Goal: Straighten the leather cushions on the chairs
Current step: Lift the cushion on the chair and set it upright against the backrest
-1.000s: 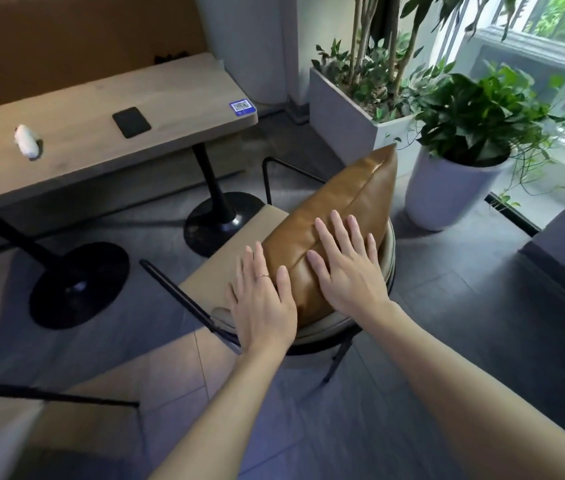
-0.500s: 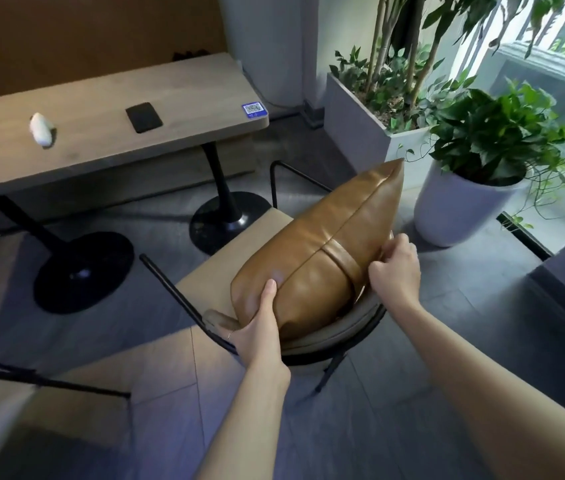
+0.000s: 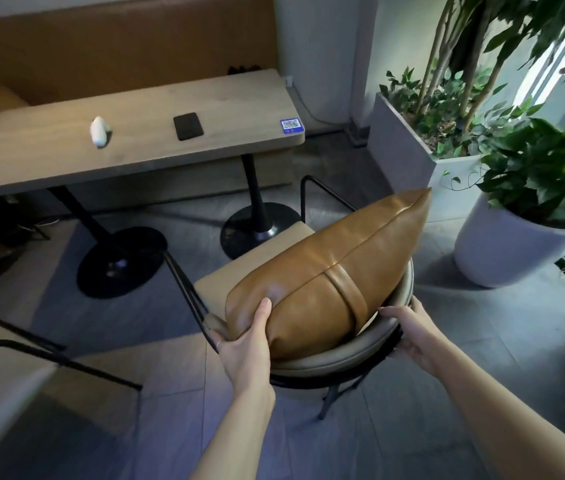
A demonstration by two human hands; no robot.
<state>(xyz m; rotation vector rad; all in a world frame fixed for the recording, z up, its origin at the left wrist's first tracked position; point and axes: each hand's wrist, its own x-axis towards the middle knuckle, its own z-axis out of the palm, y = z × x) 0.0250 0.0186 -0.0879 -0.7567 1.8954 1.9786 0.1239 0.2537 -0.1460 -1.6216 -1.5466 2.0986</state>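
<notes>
A tan leather cushion [image 3: 329,271] with a strap across its seam leans against the curved backrest of a beige chair [image 3: 336,358] with a black metal frame. My left hand [image 3: 244,344] grips the cushion's near left corner, thumb pressed on top. My right hand [image 3: 410,336] holds the chair's backrest rim at the cushion's right end; its fingers curl around the rim, and the fingertips are partly hidden.
A wooden table [image 3: 128,143] on two black pedestal bases carries a white object [image 3: 98,131], a black phone [image 3: 188,125] and a QR sticker [image 3: 291,125]. White planters [image 3: 502,251] stand right. A second chair's black armrest [image 3: 49,358] is at left. A brown bench lines the wall.
Both hands went from lying flat on the cushion to gripping its ends. The right hand has since slid lower, onto the backrest rim. The view has pulled back and shifted left.
</notes>
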